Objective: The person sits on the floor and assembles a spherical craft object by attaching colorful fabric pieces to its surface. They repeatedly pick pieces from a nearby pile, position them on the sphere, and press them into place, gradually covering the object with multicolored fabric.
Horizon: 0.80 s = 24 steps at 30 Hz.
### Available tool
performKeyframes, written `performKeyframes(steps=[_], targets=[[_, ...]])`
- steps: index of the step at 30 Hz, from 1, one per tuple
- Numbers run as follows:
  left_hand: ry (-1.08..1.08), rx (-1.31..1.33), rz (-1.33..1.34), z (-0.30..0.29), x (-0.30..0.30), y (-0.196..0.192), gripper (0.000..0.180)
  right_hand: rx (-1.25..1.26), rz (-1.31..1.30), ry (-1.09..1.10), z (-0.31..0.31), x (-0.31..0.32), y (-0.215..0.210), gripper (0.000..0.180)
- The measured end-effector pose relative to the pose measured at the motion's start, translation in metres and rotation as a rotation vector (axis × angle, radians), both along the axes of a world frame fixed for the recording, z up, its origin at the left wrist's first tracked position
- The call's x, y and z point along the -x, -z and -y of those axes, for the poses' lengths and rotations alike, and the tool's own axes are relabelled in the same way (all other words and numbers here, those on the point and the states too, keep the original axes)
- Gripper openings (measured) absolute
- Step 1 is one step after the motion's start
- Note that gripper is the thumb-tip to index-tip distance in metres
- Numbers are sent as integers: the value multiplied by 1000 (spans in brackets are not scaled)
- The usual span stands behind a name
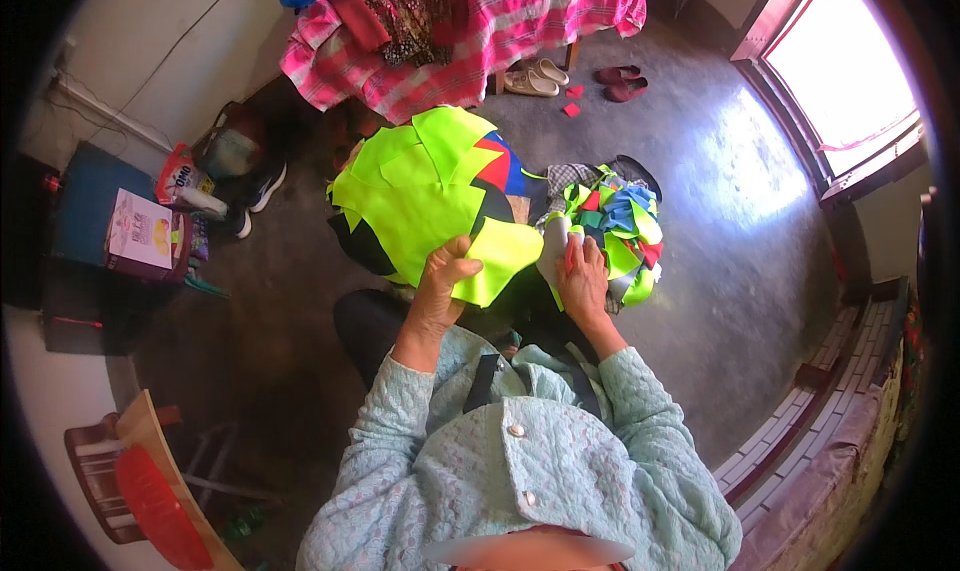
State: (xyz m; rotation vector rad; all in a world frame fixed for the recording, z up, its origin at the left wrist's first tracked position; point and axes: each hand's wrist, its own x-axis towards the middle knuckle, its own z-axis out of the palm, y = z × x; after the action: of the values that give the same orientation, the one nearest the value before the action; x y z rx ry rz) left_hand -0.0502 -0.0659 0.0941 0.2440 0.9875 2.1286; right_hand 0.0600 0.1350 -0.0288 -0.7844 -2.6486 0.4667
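Note:
My left hand [440, 286] pinches a bright yellow-green piece of fabric [503, 256], thumb on top. Beneath and beyond it lies a heap of similar yellow-green pieces [400, 191], spread in overlapping layers. Black, red and blue cloth [513, 176] shows at this heap's right side. To the right, my right hand [585, 281] is closed, fingers bent, at the near left edge of a pile of mixed scraps [625, 226] in blue, green, red, white and yellow-green. Some red and pale grey shows by its fingers, but I cannot make out what it grips.
A bed or table with a pink checked cloth [560, 11] stands ahead. Pale shoes [535, 79] and maroon shoes [622, 83] sit near it. At left are a box [140, 229], a red bag [180, 176] and a dark shoe [265, 186]. A wooden chair [100, 471] stands lower left.

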Motion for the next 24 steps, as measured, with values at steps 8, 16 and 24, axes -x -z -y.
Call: performKeyframes(steps=[8, 16, 24], targets=[[-123, -65, -149, -40, 46, -22, 18, -4, 10, 1, -5, -1, 4, 50], [-462, 385, -384, -11, 95, 75, 28, -34, -22, -5, -3, -2, 5, 51], [-408, 513, -510, -8, 86, 66, 39, 27, -13, -12, -4, -3, 2, 51]])
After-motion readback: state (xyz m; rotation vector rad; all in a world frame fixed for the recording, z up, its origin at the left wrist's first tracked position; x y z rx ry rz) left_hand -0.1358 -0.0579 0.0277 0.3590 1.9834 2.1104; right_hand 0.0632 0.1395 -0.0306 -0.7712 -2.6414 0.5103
